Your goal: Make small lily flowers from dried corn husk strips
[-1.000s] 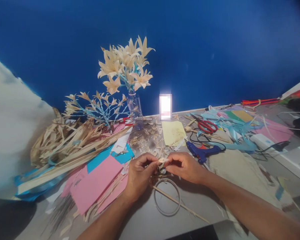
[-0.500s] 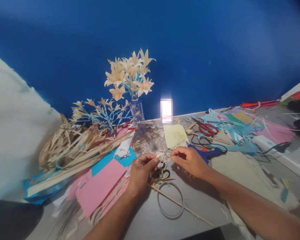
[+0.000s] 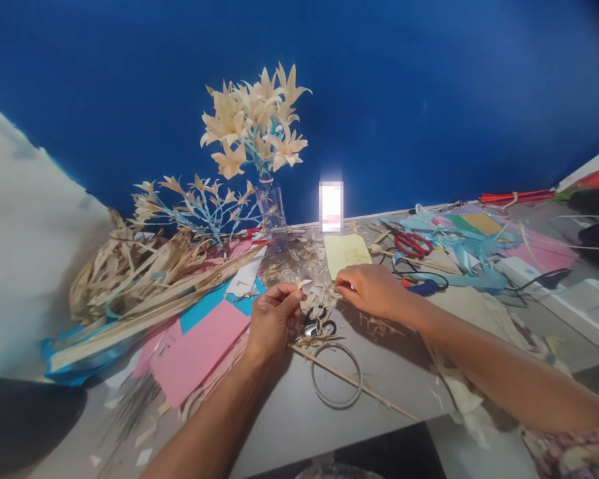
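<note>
My left hand is closed in a pinch, thumb against forefinger, on a small pale flower whose tips stick up past the fingers. My right hand is a short way to its right, knuckles up with the fingertips drawn together; whatever they hold, if anything, is too small to make out. Pale curled scraps lie between the two hands. Just below them are black-handled scissors, partly covered by scraps. A thin stick passes across a grey ring nearer me.
Cream flowers stand in a clear bottle. Left are dried husks and pink paper. A yellow sheet, red-handled scissors, a blue-handled tool and blue ribbon lie right. A bright blurred rectangle is behind.
The whole view has shifted slightly, with the table appearing higher. My left hand has turned so the flower in it shows more. My right hand now covers more of the blue-handled tool.
</note>
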Tool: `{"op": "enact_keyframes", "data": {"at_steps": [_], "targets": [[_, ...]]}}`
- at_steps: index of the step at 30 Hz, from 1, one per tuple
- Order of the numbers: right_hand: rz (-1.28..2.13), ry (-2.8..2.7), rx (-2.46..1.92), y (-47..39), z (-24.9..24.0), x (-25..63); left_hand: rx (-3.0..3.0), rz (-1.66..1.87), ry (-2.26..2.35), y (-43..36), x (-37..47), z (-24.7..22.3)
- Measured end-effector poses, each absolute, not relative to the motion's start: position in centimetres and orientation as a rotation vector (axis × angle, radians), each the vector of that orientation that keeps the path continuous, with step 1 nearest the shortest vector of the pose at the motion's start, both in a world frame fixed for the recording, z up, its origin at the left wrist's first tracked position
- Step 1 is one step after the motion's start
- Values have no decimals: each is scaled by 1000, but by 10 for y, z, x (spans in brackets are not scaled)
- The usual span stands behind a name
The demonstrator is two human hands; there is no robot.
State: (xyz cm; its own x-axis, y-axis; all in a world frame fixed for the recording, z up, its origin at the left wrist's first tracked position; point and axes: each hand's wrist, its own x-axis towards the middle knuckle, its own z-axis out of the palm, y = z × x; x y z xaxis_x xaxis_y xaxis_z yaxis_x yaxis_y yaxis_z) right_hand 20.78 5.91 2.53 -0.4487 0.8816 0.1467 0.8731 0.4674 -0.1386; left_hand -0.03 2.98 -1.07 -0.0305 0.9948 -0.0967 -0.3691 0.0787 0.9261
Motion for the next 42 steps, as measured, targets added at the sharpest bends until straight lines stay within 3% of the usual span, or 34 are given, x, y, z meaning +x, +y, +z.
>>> {"op": "enact_keyframes", "data": {"at_steps": [11,18,24,31,35,42], "targets": [[37,-2675,-1543,83,34,199,655,1472,1063,41,-6,-12],[391,-2721,-1186,78,11,175,650,1449,1063,40,-4,-10],[326,-2741,-1210,74,-2,176,631,1415,1051,38,-4,-7],[458,-2434,-1145,79,-2,178,618,1399,1036,39,-5,-12],[796,-2076,-1100,78,3,178,564,1354,961,39,-4,-15],[1862,-1281,-910,78,-6,172,532,1248,798,31,1,-9]]}}
